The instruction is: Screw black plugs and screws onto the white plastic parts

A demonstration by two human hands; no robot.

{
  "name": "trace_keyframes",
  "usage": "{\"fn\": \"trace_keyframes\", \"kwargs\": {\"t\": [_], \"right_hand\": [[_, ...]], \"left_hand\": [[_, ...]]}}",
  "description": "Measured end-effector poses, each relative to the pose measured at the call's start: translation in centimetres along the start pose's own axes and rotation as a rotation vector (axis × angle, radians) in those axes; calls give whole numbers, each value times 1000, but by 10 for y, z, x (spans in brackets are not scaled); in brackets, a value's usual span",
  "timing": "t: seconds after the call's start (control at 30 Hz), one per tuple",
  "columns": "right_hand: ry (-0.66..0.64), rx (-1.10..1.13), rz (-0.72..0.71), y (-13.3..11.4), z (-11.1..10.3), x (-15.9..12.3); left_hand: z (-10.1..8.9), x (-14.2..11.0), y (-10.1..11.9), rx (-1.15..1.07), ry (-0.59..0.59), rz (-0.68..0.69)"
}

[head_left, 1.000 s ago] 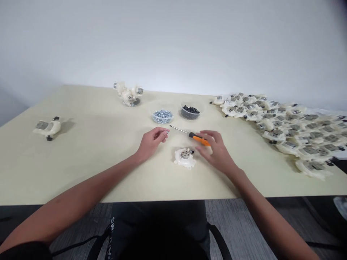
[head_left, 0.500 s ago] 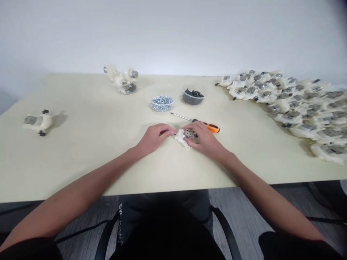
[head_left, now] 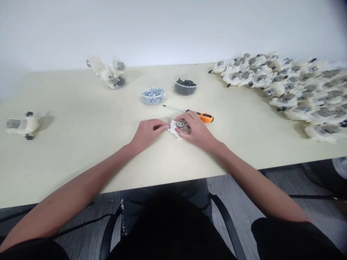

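My right hand (head_left: 198,130) is closed around a white plastic assembly (head_left: 174,130) with a round grey metal piece on it, holding it low over the table. Thumb and forefinger of my left hand (head_left: 148,132) are pinched together at the assembly's left end. A small dark piece shows at those fingertips, mostly hidden by them. Just behind my right hand lies a screwdriver (head_left: 206,117) with an orange and black handle, its shaft pointing left.
Behind the hands stand a clear tub of silvery screws (head_left: 153,96) and a clear tub of small black parts (head_left: 185,87). Similar white assemblies (head_left: 287,86) crowd the right side. One assembly (head_left: 23,125) lies far left, and a cluster (head_left: 107,74) sits at the back left.
The view has turned a little, so the table's contents appear shifted left and up. My left fingertips have come closer to the assembly's left end. My right hand keeps its grip.
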State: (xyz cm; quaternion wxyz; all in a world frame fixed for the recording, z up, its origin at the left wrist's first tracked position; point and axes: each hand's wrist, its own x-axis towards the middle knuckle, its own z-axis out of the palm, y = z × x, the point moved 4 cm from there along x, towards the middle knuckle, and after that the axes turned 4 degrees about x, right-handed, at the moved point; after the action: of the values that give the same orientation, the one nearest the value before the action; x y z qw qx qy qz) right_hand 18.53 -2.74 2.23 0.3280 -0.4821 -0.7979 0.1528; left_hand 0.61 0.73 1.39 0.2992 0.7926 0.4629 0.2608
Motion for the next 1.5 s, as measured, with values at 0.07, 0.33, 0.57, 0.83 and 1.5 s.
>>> {"fn": "trace_keyframes", "kwargs": {"t": [0.07,0.33,0.57,0.83,1.5], "right_hand": [[-1,-3,7,0,0,0],[11,-29,21,0,2,-2],[-11,-59,-20,-2,5,-4],[-72,-198,-117,-5,15,-9],[192,292,177,-14,6,4]], "left_hand": [[0,0,1,26,-9,7],[-1,-1,5,175,-54,130],[5,-3,4,251,-28,264],[3,-2,6,183,-58,197],[8,-3,11,-655,117,-74]]}}
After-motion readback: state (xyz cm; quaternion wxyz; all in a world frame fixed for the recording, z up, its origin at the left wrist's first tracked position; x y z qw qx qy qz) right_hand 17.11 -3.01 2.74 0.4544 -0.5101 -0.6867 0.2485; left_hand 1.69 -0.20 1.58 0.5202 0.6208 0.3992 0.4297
